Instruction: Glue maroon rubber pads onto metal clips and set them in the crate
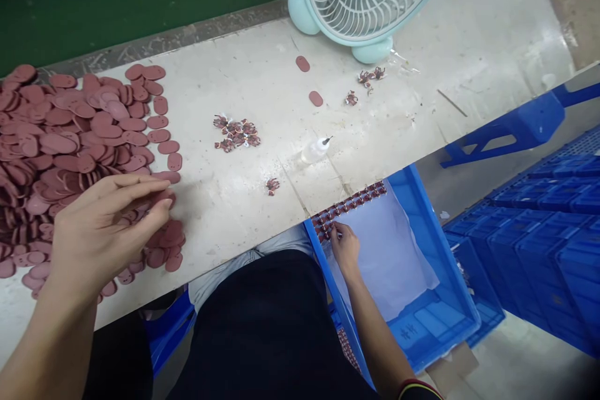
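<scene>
My left hand (pixel 100 225) hovers over the right edge of a big pile of flat reddish oval pieces (pixel 60 131). Its thumb and fingers are closed around the edges of one oval piece, partly hidden by them. Down in a blue bin (pixel 434 256), my right hand (pixel 345 247) pinches a small brown-and-white figure-like piece at the end of the rows. Rows of these small pieces (pixel 356 201) lie along the bin's upper edge on a white sheet (pixel 389 256).
On the white table (pixel 225 212) are a cluster of small brown pieces (pixel 239 132), a single one (pixel 272 185), a needle-tipped bottle (pixel 315 150) and two separate ovals (pixel 315 98). A light-blue fan (pixel 370 50) stands behind. Blue crates (pixel 539 244) are stacked at right.
</scene>
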Motion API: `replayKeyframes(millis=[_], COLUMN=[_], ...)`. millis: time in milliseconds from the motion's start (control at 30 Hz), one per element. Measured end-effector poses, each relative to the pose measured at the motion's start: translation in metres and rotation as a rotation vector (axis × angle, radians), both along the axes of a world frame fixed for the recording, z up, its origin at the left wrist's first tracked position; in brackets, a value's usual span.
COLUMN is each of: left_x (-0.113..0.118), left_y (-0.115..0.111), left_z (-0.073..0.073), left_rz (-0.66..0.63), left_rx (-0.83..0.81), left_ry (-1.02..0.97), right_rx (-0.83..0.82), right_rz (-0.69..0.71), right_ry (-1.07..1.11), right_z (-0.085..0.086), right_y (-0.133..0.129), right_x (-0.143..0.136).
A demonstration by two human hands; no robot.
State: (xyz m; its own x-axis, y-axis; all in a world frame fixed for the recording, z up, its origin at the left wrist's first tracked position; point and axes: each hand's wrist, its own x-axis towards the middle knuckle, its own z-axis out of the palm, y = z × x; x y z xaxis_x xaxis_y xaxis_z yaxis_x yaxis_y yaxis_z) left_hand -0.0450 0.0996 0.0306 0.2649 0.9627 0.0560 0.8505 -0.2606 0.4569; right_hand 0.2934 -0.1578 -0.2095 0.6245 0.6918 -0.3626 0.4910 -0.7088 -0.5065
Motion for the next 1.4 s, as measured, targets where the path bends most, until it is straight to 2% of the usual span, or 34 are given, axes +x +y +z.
replayKeyframes(millis=[133, 233, 333, 433, 533, 600, 667, 733, 833, 933, 1000, 1100, 1233, 1400], left_x=[0.004, 0.001, -0.006, -0.008, 0.002, 0.015, 0.029, 0.04, 0.048, 0.048, 0.049, 0.052, 0.054, 0.054], left_y=[-0.007, -0.014, -0.025, -0.039, -0.056, -0.067, -0.076, -0.084, -0.091, -0.094, -0.095, -0.094, -0.093, -0.096], left_z=[0.006, 0.009, 0.009, 0.003, -0.007, -0.011, -0.013, -0.013, -0.012, -0.014, -0.017, -0.021, -0.022, -0.021], left_rz=[0.053, 0.079, 0.163, 0.327, 0.419, 0.415, 0.396, 0.42, 0.431, 0.392, 0.364, 0.343, 0.32, 0.234], left_rx=[-0.029, -0.056, -0.129, -0.378, -0.711, -0.908, -1.044, -1.097, -1.103, -1.103, -1.095, -1.089, -1.124, -1.176], left_ry=[-0.085, -0.218, -0.457, -0.822, -1.148, -1.289, -1.436, -1.578, -1.73, -1.791, -1.79, -1.774, -1.76, -1.784], right_rx=[0.026, 0.094, 0.242, 0.435, 0.552, 0.578, 0.608, 0.658, 0.69, 0.625, 0.599, 0.595, 0.669, 0.823], right_rz=[-0.063, -0.154, -0.26, -0.316, -0.25, -0.189, -0.19, -0.243, -0.322, -0.339, -0.338, -0.259, -0.155, -0.077], right_ry=[0.042, 0.08, 0.144, 0.308, 0.588, 0.896, 1.406, 1.803, 2.006, 1.933, 1.771, 1.499, 1.229, 0.923], right_z=[0.007, 0.027, 0.067, 0.119, 0.164, 0.182, 0.188, 0.187, 0.183, 0.191, 0.206, 0.231, 0.251, 0.261], right_y=[0.006, 0.013, 0.024, 0.044, 0.084, 0.12, 0.159, 0.193, 0.222, 0.22, 0.205, 0.176, 0.149, 0.142], right_x=[-0.001, -0.001, -0.006, -0.019, -0.039, -0.051, -0.058, -0.06, -0.059, -0.062, -0.07, -0.09, -0.111, -0.126])
